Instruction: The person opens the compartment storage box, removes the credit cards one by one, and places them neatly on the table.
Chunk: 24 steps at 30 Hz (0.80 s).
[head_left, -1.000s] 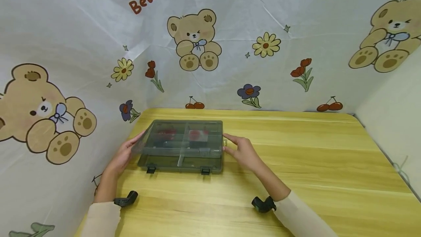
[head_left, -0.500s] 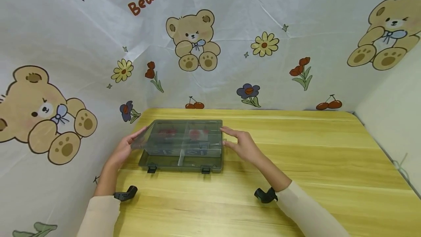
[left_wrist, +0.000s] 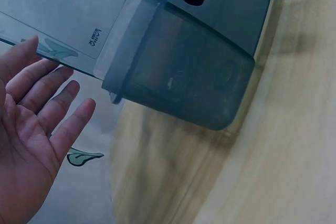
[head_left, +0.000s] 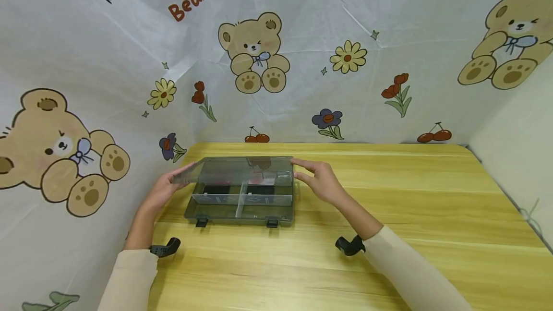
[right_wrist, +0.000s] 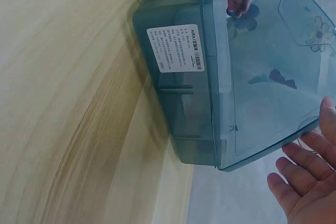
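A translucent grey-green plastic compartment box (head_left: 242, 221) rests on the table with its hinged lid (head_left: 226, 169) tilted up toward the back. At the lid's left edge, my left hand (head_left: 163, 187) holds it between thumb and fingers; the left wrist view shows its other fingers (left_wrist: 55, 111) spread beside the edge. My right hand (head_left: 324, 181) pinches the opposite edge, its thumb (right_wrist: 327, 124) and fingers on either side of the lid. Clear dividers (head_left: 242, 199) split the box. Dark blocks (head_left: 260, 189) lie in the back compartments, partly seen through the lid.
Two black clasps (head_left: 272, 223) hang at the box's front. A white label (right_wrist: 176, 48) is on its side wall. The wood-grain table (head_left: 389, 191) extends right and forward. A white bear-print cloth (head_left: 302, 13) stands close behind and to the left.
The lid has swung upward and back in both hands, baring the dividers and dark blocks. Both hands have risen slightly with its edges, while the box body has stayed in place.
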Motion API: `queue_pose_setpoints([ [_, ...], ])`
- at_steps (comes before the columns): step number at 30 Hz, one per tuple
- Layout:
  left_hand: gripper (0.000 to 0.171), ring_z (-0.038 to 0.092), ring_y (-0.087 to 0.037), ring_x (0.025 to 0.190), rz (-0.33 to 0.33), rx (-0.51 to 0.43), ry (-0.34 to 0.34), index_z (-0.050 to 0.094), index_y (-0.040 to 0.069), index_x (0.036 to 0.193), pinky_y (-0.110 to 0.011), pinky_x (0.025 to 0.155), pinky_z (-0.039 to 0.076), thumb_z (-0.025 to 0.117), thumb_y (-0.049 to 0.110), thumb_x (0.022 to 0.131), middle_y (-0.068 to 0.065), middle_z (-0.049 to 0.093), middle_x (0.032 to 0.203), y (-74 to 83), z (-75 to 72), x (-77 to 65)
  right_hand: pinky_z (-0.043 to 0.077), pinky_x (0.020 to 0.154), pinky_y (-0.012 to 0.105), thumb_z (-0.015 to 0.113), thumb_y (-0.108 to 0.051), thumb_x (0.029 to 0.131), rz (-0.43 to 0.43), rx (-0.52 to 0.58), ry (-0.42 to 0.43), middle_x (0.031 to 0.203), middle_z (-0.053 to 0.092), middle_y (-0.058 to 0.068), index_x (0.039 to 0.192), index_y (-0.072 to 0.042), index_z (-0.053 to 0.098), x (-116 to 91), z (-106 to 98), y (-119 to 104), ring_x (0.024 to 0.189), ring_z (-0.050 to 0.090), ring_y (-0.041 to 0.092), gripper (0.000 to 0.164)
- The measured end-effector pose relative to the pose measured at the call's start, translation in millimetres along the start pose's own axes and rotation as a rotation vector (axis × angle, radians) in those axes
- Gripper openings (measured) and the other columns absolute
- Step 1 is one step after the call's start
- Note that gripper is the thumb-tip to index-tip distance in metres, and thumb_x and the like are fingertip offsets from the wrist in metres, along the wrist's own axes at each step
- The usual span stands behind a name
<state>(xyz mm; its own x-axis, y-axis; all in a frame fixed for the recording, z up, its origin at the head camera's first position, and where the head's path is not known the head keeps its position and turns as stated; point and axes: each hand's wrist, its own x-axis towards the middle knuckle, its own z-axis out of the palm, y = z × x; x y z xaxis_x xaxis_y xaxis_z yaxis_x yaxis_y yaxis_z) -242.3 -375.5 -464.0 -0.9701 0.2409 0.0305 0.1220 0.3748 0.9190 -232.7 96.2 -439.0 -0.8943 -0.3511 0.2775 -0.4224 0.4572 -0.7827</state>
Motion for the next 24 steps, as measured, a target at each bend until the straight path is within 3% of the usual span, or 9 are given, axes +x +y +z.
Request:
queue_pose_setpoints([
  [2, 0.051, 0.033, -0.027, 0.147, 0.023, -0.019, 0.002, 0.04, 0.002, 0.155, -0.025, 0.104, 0.048, 0.043, -0.005, 0.104, -0.021, 0.027, 0.164, 0.4, -0.4, 2.1, 0.049, 0.107, 0.048, 0.068, -0.017, 0.098, 0.01, 0.022, 0.02, 0.14, 0.062, 0.007, 0.139, -0.011, 0.065, 2.3, 0.6, 1.4, 0.131, 0.057, 0.029, 0.041],
  [5, 0.047, 0.048, -0.009, 0.135, 0.057, -0.047, 0.001, 0.04, -0.001, 0.154, -0.026, 0.105, 0.048, 0.046, 0.008, 0.109, -0.024, 0.031, 0.161, 0.8, -1.1, 6.0, 0.05, 0.105, 0.046, 0.068, -0.02, 0.098, 0.027, 0.072, 0.047, 0.138, 0.063, 0.009, 0.137, -0.01, 0.066, 6.3, 1.4, 4.1, 0.13, 0.058, 0.028, 0.04],
  [9, 0.047, 0.053, 0.003, 0.124, 0.082, -0.034, 0.024, 0.043, -0.006, 0.15, -0.031, 0.106, 0.047, 0.047, 0.017, 0.109, -0.026, 0.036, 0.157, 2.8, -2.8, 12.5, 0.054, 0.1, 0.043, 0.069, -0.024, 0.098, 0.023, 0.119, 0.086, 0.134, 0.067, 0.009, 0.133, -0.01, 0.069, 12.4, 1.5, 7.9, 0.122, 0.064, 0.026, 0.038],
  [11, 0.048, 0.053, -0.005, 0.129, 0.072, -0.018, 0.046, 0.046, -0.007, 0.148, -0.03, 0.104, 0.048, 0.049, 0.02, 0.109, -0.024, 0.039, 0.156, 4.2, -3.4, 16.1, 0.056, 0.097, 0.041, 0.069, -0.025, 0.098, 0.013, 0.133, 0.103, 0.13, 0.069, 0.009, 0.132, -0.01, 0.07, 15.5, 1.5, 9.4, 0.116, 0.068, 0.025, 0.037],
  [13, 0.049, 0.052, -0.022, 0.136, 0.043, 0.006, 0.066, 0.047, -0.01, 0.145, -0.03, 0.103, 0.048, 0.049, 0.022, 0.109, -0.025, 0.041, 0.154, 6.0, -3.9, 19.6, 0.058, 0.094, 0.039, 0.069, -0.024, 0.098, 0.008, 0.145, 0.119, 0.127, 0.07, 0.009, 0.13, -0.01, 0.071, 18.7, 1.6, 10.5, 0.111, 0.07, 0.023, 0.036],
  [17, 0.054, 0.046, -0.046, 0.134, -0.031, 0.07, 0.1, 0.05, -0.013, 0.142, -0.033, 0.104, 0.048, 0.051, 0.028, 0.108, -0.028, 0.046, 0.149, 12.2, -4.5, 25.1, 0.059, 0.091, 0.035, 0.07, -0.021, 0.097, 0.004, 0.14, 0.156, 0.119, 0.074, 0.009, 0.127, -0.009, 0.072, 26.1, 2.4, 13.3, 0.106, 0.072, 0.021, 0.032],
  [20, 0.055, 0.05, -0.046, 0.131, -0.053, 0.098, 0.122, 0.051, -0.013, 0.141, -0.036, 0.105, 0.047, 0.052, 0.031, 0.107, -0.029, 0.049, 0.145, 16.2, -4.8, 27.6, 0.06, 0.087, 0.034, 0.071, -0.018, 0.096, 0.001, 0.133, 0.18, 0.115, 0.075, 0.01, 0.124, -0.007, 0.074, 31.2, 2.7, 15.0, 0.103, 0.073, 0.022, 0.03],
  [24, 0.05, 0.053, -0.043, 0.129, -0.033, 0.073, 0.149, 0.053, -0.013, 0.139, -0.036, 0.102, 0.05, 0.054, 0.026, 0.107, -0.031, 0.051, 0.143, 17.1, -4.2, 32.4, 0.061, 0.084, 0.034, 0.073, -0.017, 0.095, 0.019, 0.128, 0.204, 0.112, 0.076, 0.01, 0.119, -0.007, 0.076, 37.1, 2.7, 16.9, 0.099, 0.074, 0.022, 0.027],
])
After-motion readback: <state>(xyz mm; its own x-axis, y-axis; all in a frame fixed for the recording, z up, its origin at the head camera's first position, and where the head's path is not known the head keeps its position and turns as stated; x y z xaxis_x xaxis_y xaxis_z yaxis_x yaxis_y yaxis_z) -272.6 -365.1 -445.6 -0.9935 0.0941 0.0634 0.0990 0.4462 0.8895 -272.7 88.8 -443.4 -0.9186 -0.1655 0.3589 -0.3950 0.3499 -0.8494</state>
